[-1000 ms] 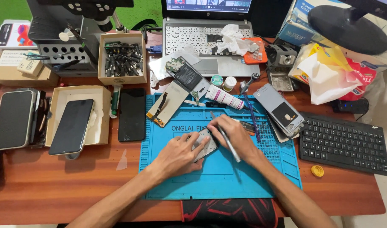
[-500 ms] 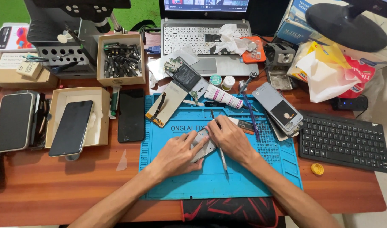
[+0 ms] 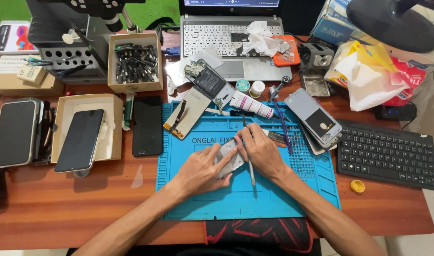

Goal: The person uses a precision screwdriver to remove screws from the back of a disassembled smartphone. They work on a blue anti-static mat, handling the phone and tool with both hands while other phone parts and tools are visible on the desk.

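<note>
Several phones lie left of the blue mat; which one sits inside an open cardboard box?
The dark-screened phone lying slanted in the open box. The black phone beside it lies flat on the bare table.
</note>
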